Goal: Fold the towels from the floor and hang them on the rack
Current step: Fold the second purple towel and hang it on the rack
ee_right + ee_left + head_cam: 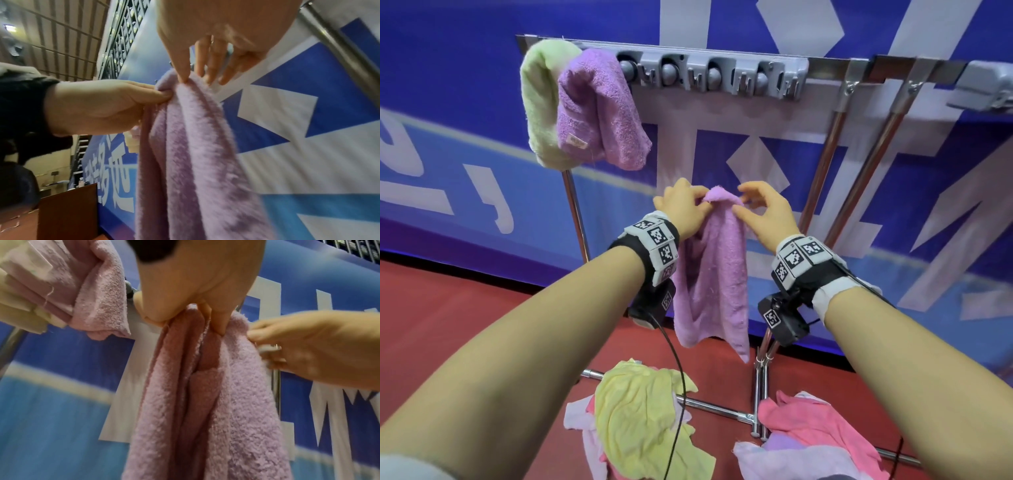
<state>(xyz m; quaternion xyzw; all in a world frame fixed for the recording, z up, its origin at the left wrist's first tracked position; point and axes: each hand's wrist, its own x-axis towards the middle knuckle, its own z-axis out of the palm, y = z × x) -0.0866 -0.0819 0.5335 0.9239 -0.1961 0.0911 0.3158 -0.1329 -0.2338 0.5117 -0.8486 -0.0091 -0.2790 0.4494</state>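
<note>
A purple towel [710, 274] hangs bunched lengthwise in front of the rack, above the floor. My left hand [702, 205] pinches its top from the left; the left wrist view shows the fingers [218, 321] curled into the folds. My right hand [739, 202] pinches the top edge from the right between thumb [183, 76] and forefinger, the other fingers spread behind. The metal rack [825, 65] carries a grey clip bar [709, 72]. A folded green towel [541, 102] and a folded purple towel [599, 109] hang at its left end.
On the red floor lie a yellow towel pile [640, 411] and a pink towel pile [811, 431], across the rack's base bar [715, 407]. A blue and white banner [448, 85] stands behind the rack. Slanted rack legs [822, 171] rise at the right.
</note>
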